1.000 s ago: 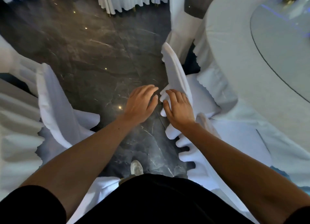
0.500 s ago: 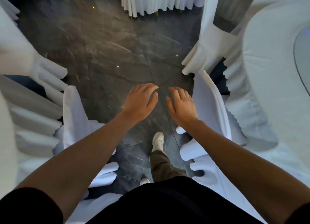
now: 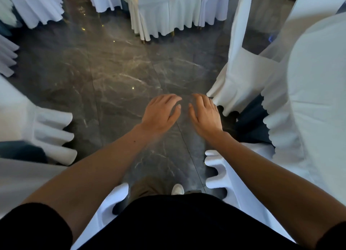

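Note:
My left hand point(image 3: 161, 113) and my right hand point(image 3: 205, 114) are stretched out side by side, palms down, over the dark marble floor point(image 3: 116, 77). Both have relaxed fingers and hold nothing. A chair in a white cover point(image 3: 241, 68) stands just right of my right hand, which is close to its skirt but apart from it. Another white-covered chair point(image 3: 236, 184) is under my right forearm. My white shoe point(image 3: 177, 189) shows below.
A round table with a white cloth point(image 3: 318, 99) fills the right side. More white-skirted chairs stand at the left point(image 3: 46, 133), far back point(image 3: 164, 15) and top left point(image 3: 37, 6). An aisle of bare floor runs ahead between them.
My right hand has let go of the chair back it touched a second ago. I have walked forward along the aisle; chairs slid back past me, and both hands stay extended.

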The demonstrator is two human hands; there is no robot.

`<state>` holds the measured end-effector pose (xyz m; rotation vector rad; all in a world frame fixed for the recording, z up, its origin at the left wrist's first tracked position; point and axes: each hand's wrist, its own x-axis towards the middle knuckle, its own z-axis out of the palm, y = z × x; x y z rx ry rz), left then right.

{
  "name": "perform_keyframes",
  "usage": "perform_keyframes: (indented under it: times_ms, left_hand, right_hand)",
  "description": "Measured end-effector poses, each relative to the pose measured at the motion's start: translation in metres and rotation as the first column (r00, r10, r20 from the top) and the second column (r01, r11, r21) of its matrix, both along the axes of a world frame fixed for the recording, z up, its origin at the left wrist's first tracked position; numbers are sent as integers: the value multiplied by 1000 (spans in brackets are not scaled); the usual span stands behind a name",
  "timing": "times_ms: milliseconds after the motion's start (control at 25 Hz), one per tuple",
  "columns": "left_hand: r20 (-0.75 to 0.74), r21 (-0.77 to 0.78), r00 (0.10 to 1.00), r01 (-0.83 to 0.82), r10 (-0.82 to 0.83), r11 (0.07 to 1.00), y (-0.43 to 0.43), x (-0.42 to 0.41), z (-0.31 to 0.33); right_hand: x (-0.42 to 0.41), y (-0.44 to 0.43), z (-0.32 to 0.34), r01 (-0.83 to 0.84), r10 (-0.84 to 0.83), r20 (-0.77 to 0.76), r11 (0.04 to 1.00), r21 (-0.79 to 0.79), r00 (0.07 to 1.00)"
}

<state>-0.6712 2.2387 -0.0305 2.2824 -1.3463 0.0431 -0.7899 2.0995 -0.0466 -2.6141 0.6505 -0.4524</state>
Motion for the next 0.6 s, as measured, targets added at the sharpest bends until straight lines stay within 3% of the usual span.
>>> perform_keyframes:
  times_ms: [320, 600]
  left_hand:
    - [40, -72, 981, 192, -189, 979, -141, 183, -9]
    - [38, -111, 912, 411, -409, 905, -262, 335, 15]
  right_hand:
    - [158, -111, -9, 191, -191, 2, 981, -14, 982]
    - [285, -194, 14, 469, -472, 49, 881, 60, 880]
